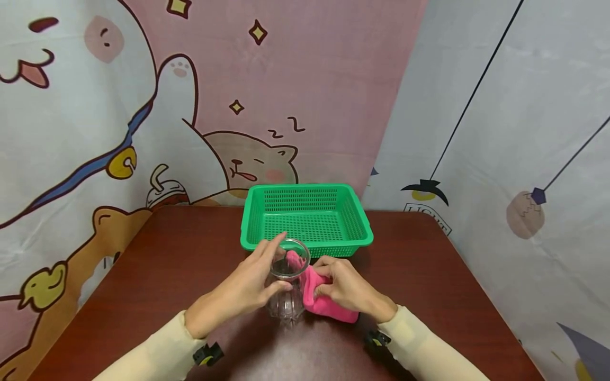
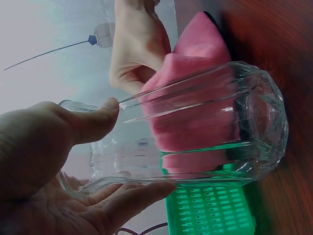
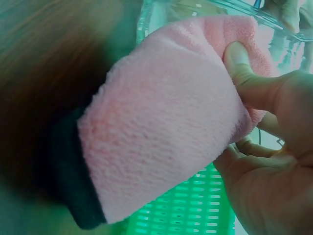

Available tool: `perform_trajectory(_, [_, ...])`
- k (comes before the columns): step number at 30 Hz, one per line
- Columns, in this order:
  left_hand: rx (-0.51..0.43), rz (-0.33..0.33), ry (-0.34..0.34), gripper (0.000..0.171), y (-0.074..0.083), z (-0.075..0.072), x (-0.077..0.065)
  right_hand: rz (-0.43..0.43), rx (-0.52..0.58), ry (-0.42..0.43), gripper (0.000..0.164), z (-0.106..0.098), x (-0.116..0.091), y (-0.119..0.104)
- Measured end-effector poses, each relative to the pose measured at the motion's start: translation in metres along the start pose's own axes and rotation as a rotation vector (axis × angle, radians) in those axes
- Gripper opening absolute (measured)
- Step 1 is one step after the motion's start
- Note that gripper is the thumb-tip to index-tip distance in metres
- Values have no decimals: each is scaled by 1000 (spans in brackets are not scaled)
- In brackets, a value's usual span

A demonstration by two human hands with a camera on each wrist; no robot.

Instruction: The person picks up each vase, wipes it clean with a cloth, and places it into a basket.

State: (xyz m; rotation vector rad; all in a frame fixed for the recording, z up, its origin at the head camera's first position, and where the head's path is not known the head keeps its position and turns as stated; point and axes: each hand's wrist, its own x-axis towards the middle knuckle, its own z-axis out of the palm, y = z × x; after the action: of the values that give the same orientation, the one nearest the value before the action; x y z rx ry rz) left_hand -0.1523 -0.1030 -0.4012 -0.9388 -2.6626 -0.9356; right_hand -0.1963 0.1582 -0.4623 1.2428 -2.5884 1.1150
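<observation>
A clear ribbed glass vase (image 1: 287, 304) stands tilted over the table in front of me. My left hand (image 1: 245, 283) holds it near the rim, thumb on the near side and fingers on the far side. In the left wrist view the vase (image 2: 264, 107) has its faceted base toward the table. My right hand (image 1: 352, 286) pinches a folded pink cloth (image 1: 333, 309) right at the vase's right side. Pink shows through the glass. The right wrist view shows the fluffy cloth (image 3: 161, 112) hanging from thumb and fingers, with a dark band along its lower edge.
A green plastic basket (image 1: 367, 233) with slotted walls sits just behind the hands, at the back of the dark red-brown table (image 1: 419, 296). Behind the table hangs a printed cartoon curtain (image 1: 333, 95).
</observation>
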Motion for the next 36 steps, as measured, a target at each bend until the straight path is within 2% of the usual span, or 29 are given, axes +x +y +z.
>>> perform_trajectory(7, [16,-2,-8,102,-1,0,-1,-48,16,40,26,-7,4,-9])
perform_trajectory(18, [2,32,5,98,-2,-1,0,-46,44,63,19,-18,10,-20])
perform_trajectory(28, [11,56,24,99,-3,0,2,-16,150,94,22,-24,15,-25])
perform_trajectory(34, [-1,46,10,101,-3,-1,1,-37,210,148,23,-27,16,-28])
perform_trajectory(36, [1,41,10,101,-3,-1,1,-50,234,160,24,-30,17,-36])
